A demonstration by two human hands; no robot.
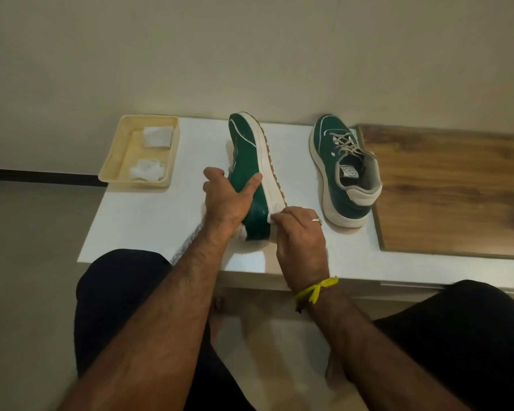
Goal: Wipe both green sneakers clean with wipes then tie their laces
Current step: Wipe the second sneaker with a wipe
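Here we have the near green sneaker [247, 161] tipped on its side on the white table [149, 221], its pale sole turned to the right. Our left hand [227, 197] grips it from above, thumb on the green side panel and fingers curled over the far side. Our right hand [300, 232] pinches a white wipe [275, 215] with bunched fingertips against the sole's edge near the heel; a ring shows on one finger and a yellow thread [316, 289] circles the wrist. The second green sneaker [343, 170] stands upright well to the right, laces loose, its heel just beside a wooden board [445, 188]. At the table's far left corner sits a cream tray [113, 161] holding two crumpled wipes [158, 137]. Our forearms cross the table's near edge, hiding part of it.
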